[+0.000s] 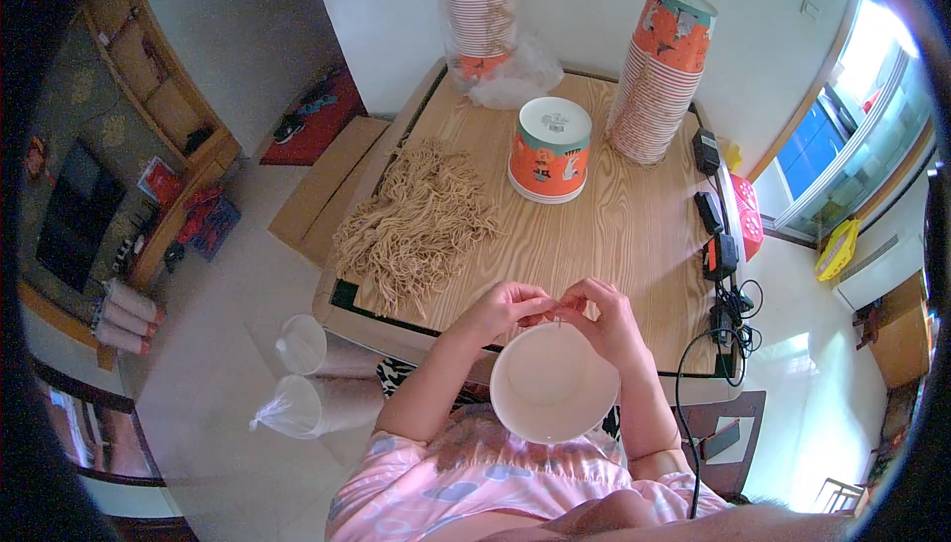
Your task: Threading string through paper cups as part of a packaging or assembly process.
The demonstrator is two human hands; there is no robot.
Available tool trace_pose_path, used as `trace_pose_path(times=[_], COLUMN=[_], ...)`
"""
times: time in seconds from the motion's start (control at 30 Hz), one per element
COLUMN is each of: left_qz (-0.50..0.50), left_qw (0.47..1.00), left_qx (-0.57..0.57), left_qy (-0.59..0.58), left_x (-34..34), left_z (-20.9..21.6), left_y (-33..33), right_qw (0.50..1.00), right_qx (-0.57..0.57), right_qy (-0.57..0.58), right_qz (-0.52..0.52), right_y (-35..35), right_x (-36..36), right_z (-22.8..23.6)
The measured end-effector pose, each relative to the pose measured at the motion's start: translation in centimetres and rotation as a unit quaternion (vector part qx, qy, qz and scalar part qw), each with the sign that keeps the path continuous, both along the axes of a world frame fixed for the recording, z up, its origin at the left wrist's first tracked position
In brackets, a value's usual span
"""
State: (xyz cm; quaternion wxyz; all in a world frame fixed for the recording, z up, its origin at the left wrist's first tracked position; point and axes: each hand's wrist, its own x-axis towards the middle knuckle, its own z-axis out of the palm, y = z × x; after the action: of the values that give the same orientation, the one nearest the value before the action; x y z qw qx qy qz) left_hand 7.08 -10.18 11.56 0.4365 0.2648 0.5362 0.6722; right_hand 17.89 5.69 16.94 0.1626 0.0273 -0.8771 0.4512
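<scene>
A white paper bucket [555, 383] rests in my lap at the table's near edge, its open mouth facing up toward me. At its far rim my left hand [513, 308] and my right hand [600, 318] meet, both closed in a pinch. A short tan bit between the fingertips looks like cord; most of it is hidden by the fingers. Left of my hands, a loose heap of tan cords [421, 220] lies on the table. Beyond them stands an upside-down orange bucket [549, 151] with a green band and white base.
A tall stack of nested orange buckets [659, 76] leans at the table's back right. Another stack [480, 7] stands in clear plastic at the back left. Power adapters [719, 257] and black cables line the right edge. Bagged bucket stacks [327, 405] lie on the floor at left.
</scene>
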Motion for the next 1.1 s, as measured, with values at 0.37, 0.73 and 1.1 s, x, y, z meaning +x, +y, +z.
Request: trace_pose_path(times=[0.37,0.73,1.1], left_qz=[-0.046,0.017,0.075], left_qw=[0.996,0.997,0.996], left_qx=[-0.016,-0.002,-0.007], left_qy=[-0.077,-0.071,-0.055], left_x=[-0.4,0.2,0.9], left_z=[0.8,-0.5,0.1], left_y=[0.5,1.1,0.3], right_qw=[0.985,0.981,0.986], right_qx=[-0.155,-0.169,-0.083], right_qy=[-0.043,-0.088,-0.144], right_qz=[0.063,0.036,-0.004], right_y=[1.2,1.1,0.7], right_x=[-0.6,-0.9,-0.3], right_z=[-1.8,-2.0,-1.5])
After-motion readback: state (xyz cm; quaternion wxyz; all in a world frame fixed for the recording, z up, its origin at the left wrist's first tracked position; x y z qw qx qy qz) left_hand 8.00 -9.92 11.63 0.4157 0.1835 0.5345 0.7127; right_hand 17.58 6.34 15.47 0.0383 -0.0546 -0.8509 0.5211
